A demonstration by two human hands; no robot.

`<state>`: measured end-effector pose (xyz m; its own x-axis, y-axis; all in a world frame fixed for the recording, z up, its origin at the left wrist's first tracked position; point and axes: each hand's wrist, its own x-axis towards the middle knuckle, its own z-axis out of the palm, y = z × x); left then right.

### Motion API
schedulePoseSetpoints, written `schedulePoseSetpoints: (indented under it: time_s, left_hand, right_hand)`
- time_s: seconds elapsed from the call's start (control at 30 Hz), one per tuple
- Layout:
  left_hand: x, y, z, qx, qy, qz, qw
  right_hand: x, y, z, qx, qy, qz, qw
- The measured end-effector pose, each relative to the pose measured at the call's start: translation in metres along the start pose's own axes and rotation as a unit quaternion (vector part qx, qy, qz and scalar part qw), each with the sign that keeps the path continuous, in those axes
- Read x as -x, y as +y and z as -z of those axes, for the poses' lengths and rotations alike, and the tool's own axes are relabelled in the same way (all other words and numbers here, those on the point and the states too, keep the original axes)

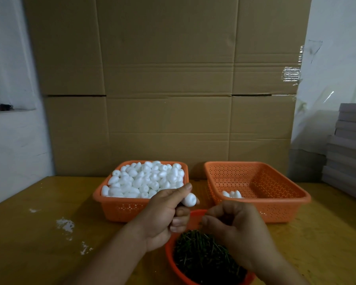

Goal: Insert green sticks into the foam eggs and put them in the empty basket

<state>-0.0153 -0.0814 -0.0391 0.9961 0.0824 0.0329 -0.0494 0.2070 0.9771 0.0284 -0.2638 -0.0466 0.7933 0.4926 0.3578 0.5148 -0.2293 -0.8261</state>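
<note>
My left hand (169, 212) pinches one white foam egg (189, 200) between thumb and fingers, just in front of the left orange basket (119, 208) heaped with several foam eggs (146, 179). My right hand (232, 225) hovers with curled fingers over the round orange bowl (170, 258) of green sticks (203, 256); whether it holds a stick is hidden. The right orange basket (275, 210) holds three eggs (232, 194) near its front left corner.
Everything stands on a yellow wooden table (49, 233) with white foam crumbs (66, 225) at the left. A tall cardboard wall (169, 89) rises behind the baskets. Stacked grey boards (349, 149) sit at the far right.
</note>
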Motion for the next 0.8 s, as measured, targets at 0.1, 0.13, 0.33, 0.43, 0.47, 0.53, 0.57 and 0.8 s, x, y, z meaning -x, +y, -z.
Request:
schedulePoseSetpoints:
  time_s: [0.1, 0.13, 0.33, 0.43, 0.47, 0.53, 0.57, 0.8]
  left_hand:
    - [0.001, 0.002, 0.001, 0.052, -0.019, 0.012, 0.998]
    - [0.002, 0.003, 0.001, 0.066, -0.029, 0.017, 0.997]
    - [0.008, 0.008, -0.003, 0.100, -0.085, 0.009, 0.991]
    - [0.010, 0.011, -0.007, 0.109, -0.089, 0.003, 0.990]
    - [0.010, 0.013, -0.008, 0.112, -0.088, 0.003, 0.990]
    - [0.011, 0.014, -0.010, 0.117, -0.088, 0.004, 0.989]
    - [0.011, 0.014, -0.011, 0.118, -0.089, 0.003, 0.989]
    - [0.011, 0.014, -0.011, 0.113, -0.091, -0.005, 0.989]
  right_hand:
    - [0.000, -0.007, 0.004, -0.159, 0.028, 0.008, 0.987]
    - [0.000, -0.009, 0.004, -0.197, 0.039, 0.016, 0.979]
    - [0.003, -0.016, 0.006, -0.295, 0.059, 0.055, 0.952]
    - [0.004, -0.019, 0.006, -0.311, 0.050, 0.072, 0.946]
    - [0.004, -0.019, 0.005, -0.313, 0.049, 0.076, 0.946]
    - [0.004, -0.018, 0.005, -0.309, 0.048, 0.086, 0.946]
    - [0.004, -0.018, 0.005, -0.307, 0.046, 0.093, 0.946]
    - [0.008, -0.015, 0.000, -0.230, 0.045, 0.133, 0.963]
